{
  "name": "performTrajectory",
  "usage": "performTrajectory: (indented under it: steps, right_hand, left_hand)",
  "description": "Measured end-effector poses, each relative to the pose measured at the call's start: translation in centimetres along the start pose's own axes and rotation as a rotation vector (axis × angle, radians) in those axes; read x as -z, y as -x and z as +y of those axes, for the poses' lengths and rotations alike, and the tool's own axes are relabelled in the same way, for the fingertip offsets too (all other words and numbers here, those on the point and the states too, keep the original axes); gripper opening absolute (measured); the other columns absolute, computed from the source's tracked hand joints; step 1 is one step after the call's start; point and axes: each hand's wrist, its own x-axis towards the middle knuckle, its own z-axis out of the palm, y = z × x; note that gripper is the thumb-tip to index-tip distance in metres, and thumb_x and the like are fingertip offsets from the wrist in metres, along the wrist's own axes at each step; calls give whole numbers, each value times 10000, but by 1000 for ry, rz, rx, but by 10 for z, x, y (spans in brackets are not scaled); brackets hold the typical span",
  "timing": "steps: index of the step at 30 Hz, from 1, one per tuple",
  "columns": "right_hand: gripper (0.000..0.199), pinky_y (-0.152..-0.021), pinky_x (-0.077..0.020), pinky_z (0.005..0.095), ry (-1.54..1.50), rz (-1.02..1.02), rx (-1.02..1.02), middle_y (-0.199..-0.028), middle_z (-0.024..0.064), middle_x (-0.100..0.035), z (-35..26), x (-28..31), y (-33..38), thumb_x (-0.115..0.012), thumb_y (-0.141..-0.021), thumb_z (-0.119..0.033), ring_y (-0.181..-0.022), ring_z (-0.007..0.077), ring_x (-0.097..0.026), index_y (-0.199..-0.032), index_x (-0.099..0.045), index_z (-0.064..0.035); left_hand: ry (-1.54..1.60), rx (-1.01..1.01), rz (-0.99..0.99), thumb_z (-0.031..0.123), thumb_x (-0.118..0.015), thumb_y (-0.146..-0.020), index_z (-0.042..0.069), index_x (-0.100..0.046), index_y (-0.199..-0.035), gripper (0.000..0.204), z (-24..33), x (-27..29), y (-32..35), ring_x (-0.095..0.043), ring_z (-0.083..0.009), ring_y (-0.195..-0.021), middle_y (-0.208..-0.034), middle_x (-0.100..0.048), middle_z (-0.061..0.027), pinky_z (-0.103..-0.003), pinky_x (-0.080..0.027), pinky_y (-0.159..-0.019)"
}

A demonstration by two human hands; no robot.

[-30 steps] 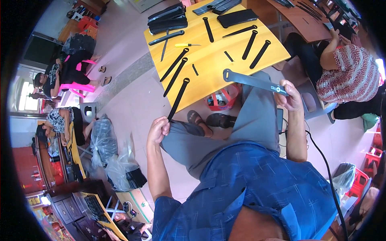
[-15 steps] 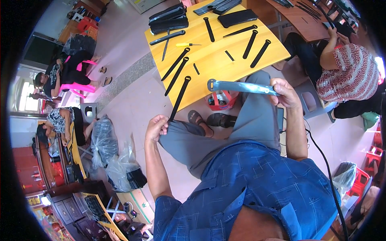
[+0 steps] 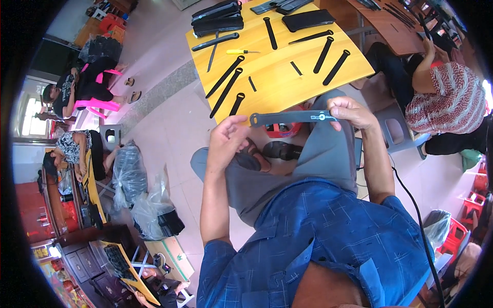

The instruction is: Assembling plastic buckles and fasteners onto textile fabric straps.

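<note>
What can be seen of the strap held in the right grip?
The strap is long, flat, thin and dark grey, its material unclear, with a rounded, slotted left end and white print toward the right. It is held in the air, nearly straight and level across the view. The right grip pinches its right end; the left grip is close by the slot, contact unclear.

Left of frame centre, the left hand [image 3: 226,143] is loosely half-curled; right of centre, the right hand [image 3: 357,114] pinches.
</note>
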Motion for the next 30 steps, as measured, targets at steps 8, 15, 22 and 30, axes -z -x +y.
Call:
performTrajectory:
  steps: [8, 15, 22, 30]
  right_hand:
    - [330, -588, -466, 229, 177, -19, -115, -697, -8, -625, -4, 41, -32, -579, -1036, -347, -631, 59, -574, -821, -582, -97]
    - [338, -660, -515, 378, 881, 425, -89, -739, 120, -678, -6, 60, -106, -636, -959, -375, -712, 247, -682, -869, -649, -50]
    - [316, -792, -548, 485, 1268, 513, -242, -889, 165, -726, 8, 70, -161, -642, -923, -414, -898, 361, -703, -963, -718, -110]
    - [316, -802, -555, 466, 1243, 514, -348, -922, 151, -736, 14, 70, -174, -654, -925, -412, -914, 342, -708, -982, -730, -111]
  left_hand:
    - [142, 69, 64, 154, -701, -944, 32, -699, -970, 125, -29, -24, -49, -604, -58, -582, -783, -702, -23, -197, -477, -518]
    - [-126, 43, 307, 163, -693, -935, 9, -710, -865, 170, -41, -28, -111, -611, -88, -528, -712, -706, -52, -234, -486, -501]
    - [-715, 35, 367, 277, -689, -862, 27, -728, -799, 261, -46, -9, -170, -678, -249, -599, -685, -706, -121, -375, -529, -621]
    - [-826, 79, 328, 318, -681, -826, 28, -707, -731, 306, -46, 1, -183, -662, -318, -625, -682, -681, -161, -412, -519, -635]
